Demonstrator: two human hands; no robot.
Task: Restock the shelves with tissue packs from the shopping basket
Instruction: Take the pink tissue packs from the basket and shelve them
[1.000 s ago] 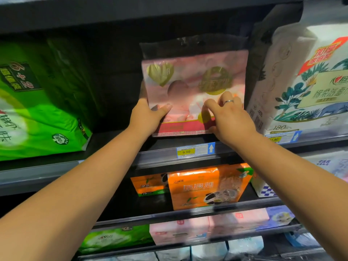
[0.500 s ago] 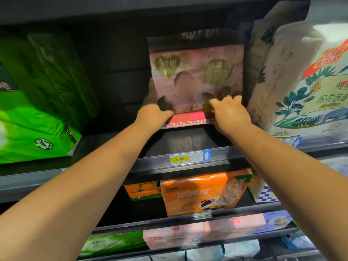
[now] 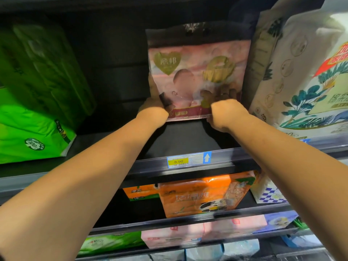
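Observation:
A pink tissue pack point(image 3: 197, 68) with gold heart marks stands upright deep on the upper shelf point(image 3: 188, 142), between a green pack and a large white pack. My left hand point(image 3: 153, 108) grips its lower left corner, thumb on the front face. My right hand point(image 3: 224, 110) grips its lower right edge, fingers curled over the front of the pack. The pack's bottom edge sits back from the shelf's front rail. The shopping basket is out of view.
A big green tissue pack point(image 3: 35, 102) fills the shelf's left side, a tall white pack point(image 3: 301, 78) with leaf print the right. A 9.90 price tag point(image 3: 178, 161) sits on the rail. Orange packs point(image 3: 203, 194) and pink packs point(image 3: 203, 232) fill the lower shelves.
Both hands have pushed the pink pack farther back and up into the shelf, away from the front rail. My right fingers have curled over the pack's face.

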